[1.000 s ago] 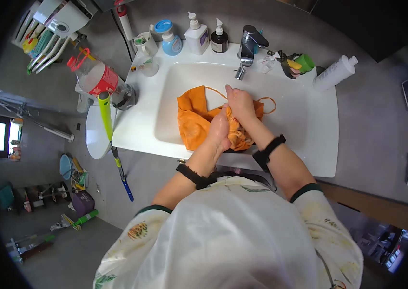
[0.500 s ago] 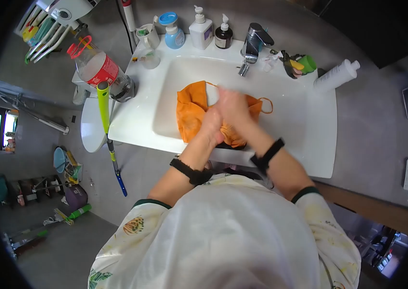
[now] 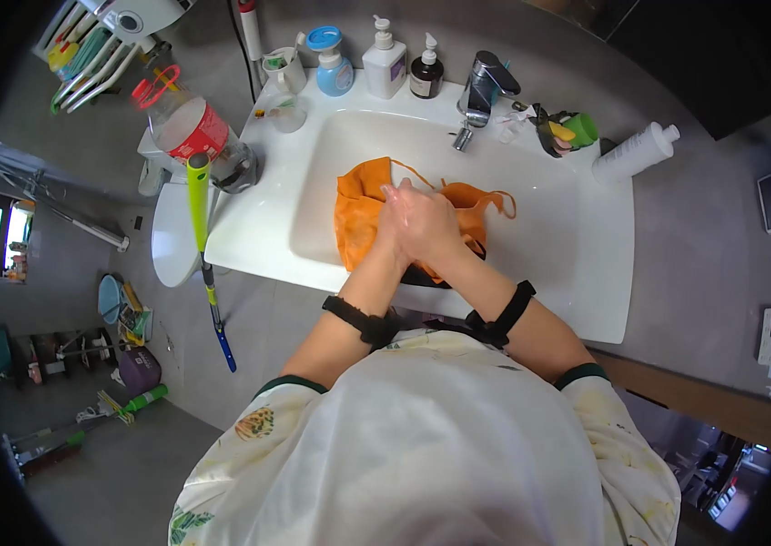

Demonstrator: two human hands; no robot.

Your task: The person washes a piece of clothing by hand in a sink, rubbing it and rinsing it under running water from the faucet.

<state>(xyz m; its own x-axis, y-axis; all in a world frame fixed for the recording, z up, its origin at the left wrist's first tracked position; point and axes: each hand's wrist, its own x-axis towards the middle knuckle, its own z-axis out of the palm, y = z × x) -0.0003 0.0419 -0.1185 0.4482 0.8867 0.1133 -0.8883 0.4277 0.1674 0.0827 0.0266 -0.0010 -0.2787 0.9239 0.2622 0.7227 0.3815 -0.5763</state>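
An orange cloth item with thin straps and a dark lower edge lies crumpled in the front of the white sink. Over its middle, my right hand is closed against my left hand, the right partly covering the left. Both sets of fingers are pressed together. Whether a fold of the cloth is caught between the palms is hidden. One strap loops out to the right of my hands.
A chrome faucet stands behind the sink, beside a dark pump bottle, a white pump bottle and a blue dispenser. A white bottle leans at the right. A large plastic bottle and a green-handled pole are left.
My right hand was blurred by motion and set further up and right; now it is lower, wrapped against my left. The cloth's right side and strap show more.
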